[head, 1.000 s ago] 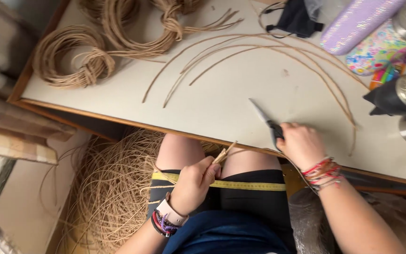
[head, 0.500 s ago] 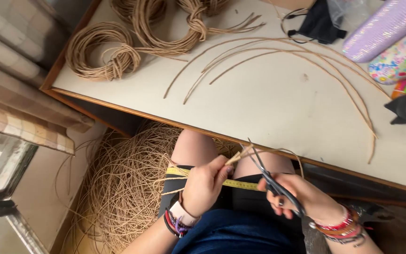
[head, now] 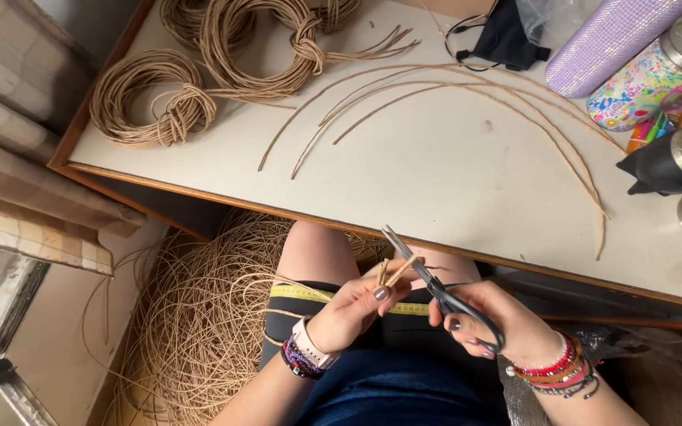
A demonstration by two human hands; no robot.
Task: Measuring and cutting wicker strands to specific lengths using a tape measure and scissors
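1. The pale surface [head: 436,181] carries reed coils [head: 151,99] and long curved reed strands [head: 467,87]; loose reed [head: 199,315] heaps on the floor.
2. Over the lap, left hand [head: 349,312] fingers pinch cut reed ends [head: 395,270]; right hand [head: 487,315] grips scissors [head: 436,288], blades at them.

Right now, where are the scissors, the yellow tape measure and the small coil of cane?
scissors [head: 440,293], head view, on the pivot.
yellow tape measure [head: 300,293], head view, strip across thigh.
small coil of cane [head: 142,99], head view, its ring.

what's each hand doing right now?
Left hand: closed, pinching the ends of a few cane strands.
Right hand: closed on the scissors, blades at the strand ends.
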